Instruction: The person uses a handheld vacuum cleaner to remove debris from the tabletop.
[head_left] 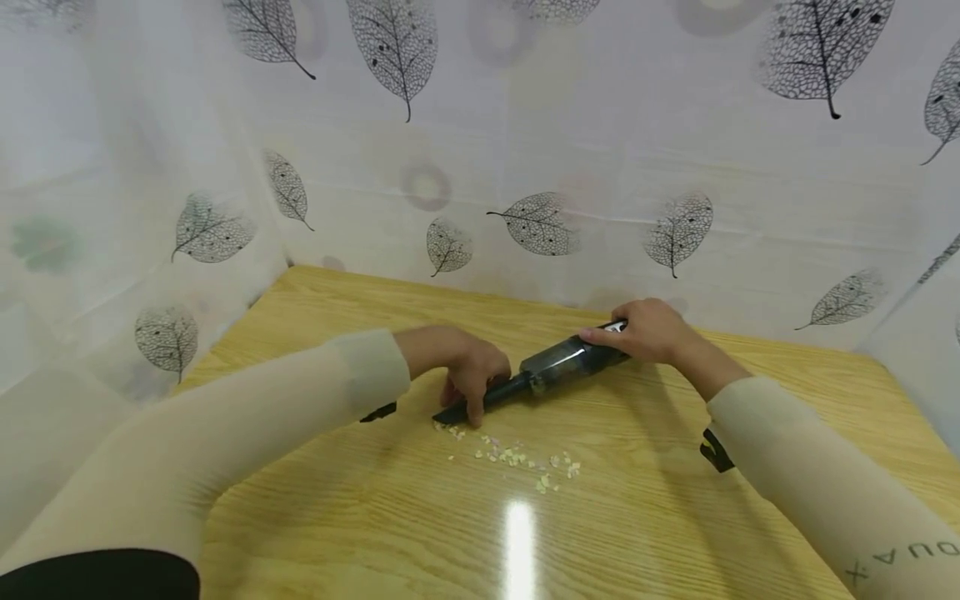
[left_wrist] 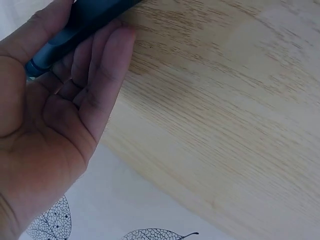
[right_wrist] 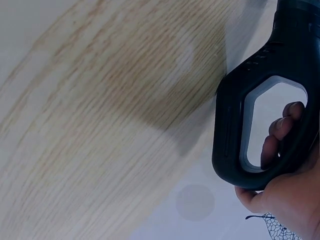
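A black handheld vacuum cleaner (head_left: pixel 558 362) with a see-through dust cup slants over the wooden table. My right hand (head_left: pixel 651 332) grips its loop handle (right_wrist: pixel 229 135); in the right wrist view several fingers curl through the loop. Around the narrow nozzle (left_wrist: pixel 95 25) at the other end, my left hand (head_left: pixel 476 375) holds with thumb and fingers on either side. The nozzle's slanted tip (head_left: pixel 448 415) is down close to the tabletop, at the left end of a scatter of small pale yellow scraps (head_left: pixel 513 457). Some debris shows inside the dust cup.
The light wooden table (head_left: pixel 337 517) has its back edge against a white curtain (head_left: pixel 585 150) printed with dark leaves. More of the curtain hangs at the left and right sides. A bright light reflection (head_left: pixel 519 542) lies on the table's near part.
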